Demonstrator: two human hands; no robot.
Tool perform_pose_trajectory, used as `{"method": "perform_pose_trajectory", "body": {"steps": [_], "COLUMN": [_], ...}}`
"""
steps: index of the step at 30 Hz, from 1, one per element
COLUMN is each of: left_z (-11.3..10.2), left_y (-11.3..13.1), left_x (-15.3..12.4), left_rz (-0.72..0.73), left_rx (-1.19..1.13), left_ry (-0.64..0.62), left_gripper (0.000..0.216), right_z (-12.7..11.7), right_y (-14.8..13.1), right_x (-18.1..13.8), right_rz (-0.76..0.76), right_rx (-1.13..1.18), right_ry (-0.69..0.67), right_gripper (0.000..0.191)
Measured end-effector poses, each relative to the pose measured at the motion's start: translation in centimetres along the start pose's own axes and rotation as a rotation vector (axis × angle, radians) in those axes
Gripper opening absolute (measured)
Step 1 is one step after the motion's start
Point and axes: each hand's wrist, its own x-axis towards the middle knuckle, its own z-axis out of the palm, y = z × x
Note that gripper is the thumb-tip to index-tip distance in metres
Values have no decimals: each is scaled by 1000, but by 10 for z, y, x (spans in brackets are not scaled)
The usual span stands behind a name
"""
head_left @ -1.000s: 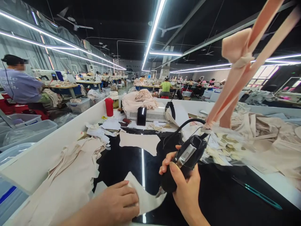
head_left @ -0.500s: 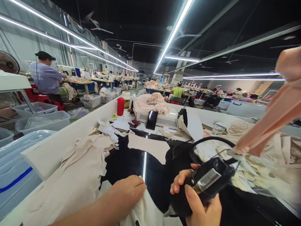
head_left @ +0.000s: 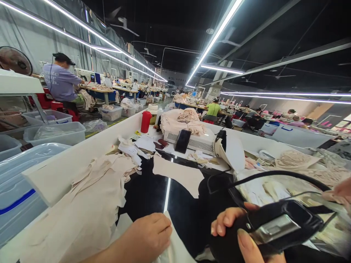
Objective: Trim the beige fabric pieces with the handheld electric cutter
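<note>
My right hand [head_left: 246,233] is wrapped round a black hand-held tool [head_left: 282,223] with a metal plate on its side and a black cord [head_left: 274,174] looping behind it; its exact kind is unclear. My left hand [head_left: 149,233] has its fingers curled and pressed together on a pale cloth piece [head_left: 178,244] at the front of the glossy black work surface [head_left: 148,190]. Farther back, a flat cut cloth panel [head_left: 179,173] lies on the surface. A heap of similar pale panels [head_left: 79,204] spreads to the left of my left hand.
Behind the panel are a phone [head_left: 183,141], a white vented box [head_left: 203,140] with cloth on top, and a red bottle [head_left: 146,121]. White side boards [head_left: 82,153] edge the table. Cloth scraps [head_left: 263,190] lie right. Clear bins [head_left: 30,171] stand left; people sit at sewing tables beyond.
My right hand has carried the tool to the right and slightly down. The pink strip, formerly stretched up at the right, has mostly left the view. My left hand stays on the cloth.
</note>
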Motion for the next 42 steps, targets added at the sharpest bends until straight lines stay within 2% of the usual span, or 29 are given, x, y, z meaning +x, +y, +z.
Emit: {"method": "perform_pose_trajectory", "body": {"steps": [5,9,13,17,21,28,36,42], "left_z": [-5,4,15,14,12,14,8,4], "left_y": [-1,-1,0,0,-1,-1,-1,-1], "left_x": [4,0,-3,-3,-3,-5,-3,-3], "left_rz": [-34,-64,-73,-84,-96,-96,-76,-100], "left_rx": [-57,-84,-112,-130,-164,-177,-172,-171], "left_ry": [28,80,124,154,140,119,138,87], "left_gripper": [12,12,20,24,18,8,12,11], "right_z": [32,55,66,66,62,61,65,52], "right_y": [14,29,39,45,49,50,47,43], "right_x": [19,27,30,29,26,23,19,18], "right_rz": [-20,-36,-29,-33,-27,-23,-8,-43], "right_rx": [-1,23,24,5,-5,-1,-6,9], "right_ry": [24,9,16,-18,-53,-45,9,-28], "right_gripper": [35,34,35,33,30,32,32,29]}}
